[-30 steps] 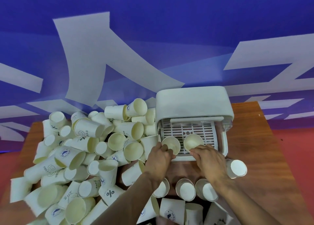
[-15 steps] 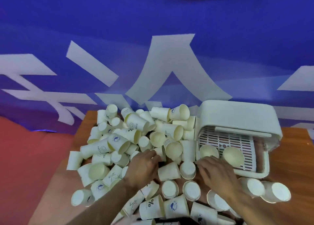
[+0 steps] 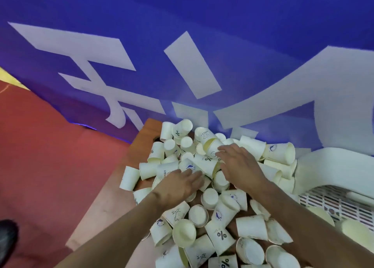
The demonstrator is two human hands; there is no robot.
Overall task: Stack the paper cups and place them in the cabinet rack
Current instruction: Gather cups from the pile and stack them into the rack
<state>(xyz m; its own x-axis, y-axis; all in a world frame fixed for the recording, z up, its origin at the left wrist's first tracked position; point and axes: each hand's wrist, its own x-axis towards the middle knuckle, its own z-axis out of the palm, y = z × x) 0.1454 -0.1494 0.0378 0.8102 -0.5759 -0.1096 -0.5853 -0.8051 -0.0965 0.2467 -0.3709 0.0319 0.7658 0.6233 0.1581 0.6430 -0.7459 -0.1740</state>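
Note:
A big heap of white paper cups (image 3: 204,213) covers the wooden table (image 3: 113,205), most lying on their sides, some with a % print. My left hand (image 3: 178,184) reaches over the heap's left middle, fingers stretched forward and touching a cup with a blue logo (image 3: 190,166). My right hand (image 3: 240,164) lies flat and spread over the cups farther back, its fingertips on a tilted cup (image 3: 212,150). Neither hand grips anything. The white cabinet rack (image 3: 332,199) stands at the right edge, its slotted tray showing, with two cups (image 3: 356,229) at its front.
A blue banner with large white shapes (image 3: 192,65) hangs behind the table. Red floor (image 3: 50,156) lies to the left, beyond the table's left edge. A dark object (image 3: 7,237) sits at the lower left corner.
The view has swung left, away from the rack. Both hands left the two cups in the rack tray and moved left and forward onto the loose heap.

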